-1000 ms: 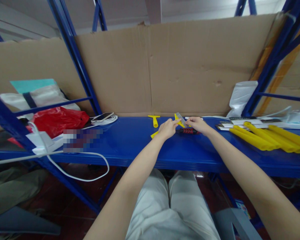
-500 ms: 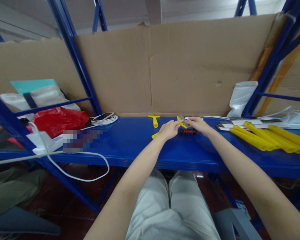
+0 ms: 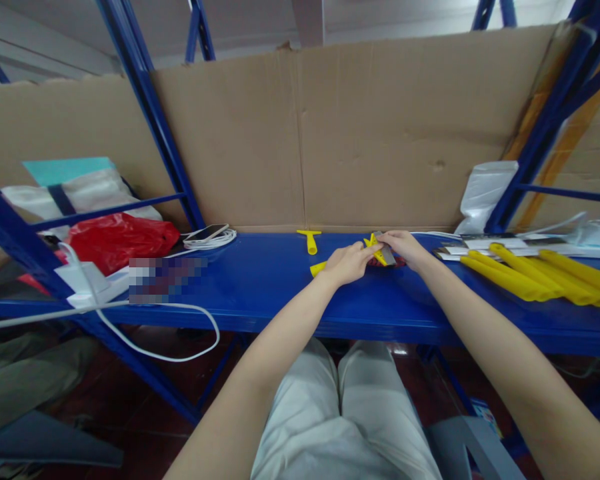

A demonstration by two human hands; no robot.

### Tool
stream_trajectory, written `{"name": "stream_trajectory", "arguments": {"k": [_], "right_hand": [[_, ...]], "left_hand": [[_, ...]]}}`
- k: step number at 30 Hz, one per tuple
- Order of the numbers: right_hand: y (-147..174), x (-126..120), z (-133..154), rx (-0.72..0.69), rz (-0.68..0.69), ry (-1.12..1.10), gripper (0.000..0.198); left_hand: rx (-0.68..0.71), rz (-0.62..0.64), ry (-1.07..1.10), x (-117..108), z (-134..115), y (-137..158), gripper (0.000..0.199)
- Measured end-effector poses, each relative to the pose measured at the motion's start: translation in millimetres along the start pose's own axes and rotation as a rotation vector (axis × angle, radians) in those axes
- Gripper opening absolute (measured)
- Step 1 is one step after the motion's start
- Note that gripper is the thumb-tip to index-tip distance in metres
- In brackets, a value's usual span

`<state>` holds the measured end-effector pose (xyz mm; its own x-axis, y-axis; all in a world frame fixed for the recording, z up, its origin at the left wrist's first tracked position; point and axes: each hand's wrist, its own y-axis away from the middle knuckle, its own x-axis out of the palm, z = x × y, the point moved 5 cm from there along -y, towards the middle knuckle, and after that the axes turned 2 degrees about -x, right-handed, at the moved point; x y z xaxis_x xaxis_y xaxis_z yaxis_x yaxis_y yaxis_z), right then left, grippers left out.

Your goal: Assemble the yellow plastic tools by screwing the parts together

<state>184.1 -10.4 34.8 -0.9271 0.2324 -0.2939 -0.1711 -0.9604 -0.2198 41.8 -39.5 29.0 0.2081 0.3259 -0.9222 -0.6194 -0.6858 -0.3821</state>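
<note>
My left hand (image 3: 347, 264) is closed around the handle of a yellow scraper (image 3: 318, 269), whose end sticks out to the left of my palm. Its wider head shows beyond my fingertips. Against that head lies a flat grey metal blade (image 3: 389, 255), pinched by the fingers of my right hand (image 3: 400, 244). Just behind and below, partly covered by the blade and my fingers, is a red and black handle (image 3: 401, 263) on the shelf. Farther left lies a yellow T-shaped scraper piece (image 3: 310, 243), touched by neither hand.
Several yellow tubes (image 3: 535, 277) lie on white strips to the right on the blue shelf (image 3: 260, 287). At left are a phone (image 3: 207, 232) with a coiled white cable, a white power strip (image 3: 87, 287) and a red bag (image 3: 120, 240). Cardboard (image 3: 370, 133) closes off the back.
Both hands have shifted slightly right with the scraper. The blade has turned and now shows its flat side at the head's right, covering more of the red and black handle.
</note>
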Motion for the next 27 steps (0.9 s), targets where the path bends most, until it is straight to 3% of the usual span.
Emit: {"name": "stream_trajectory", "arguments": {"k": [12,20,27], "right_hand": [[-1,-2,-3,0.038,-0.016,0.035,0.021],[-1,3,-8,0.077,0.030,-0.003,0.019],[-12,2,-17,0.041,-0.016,0.007,0.028]], "left_hand": [[0.010,0.042,-0.084,7,-8,-2,0.050],[-0.041,0.059,-0.019,5,-3,-1,0.048],[-0.099,0.021,0.047,2,7,-4,0.046]]}}
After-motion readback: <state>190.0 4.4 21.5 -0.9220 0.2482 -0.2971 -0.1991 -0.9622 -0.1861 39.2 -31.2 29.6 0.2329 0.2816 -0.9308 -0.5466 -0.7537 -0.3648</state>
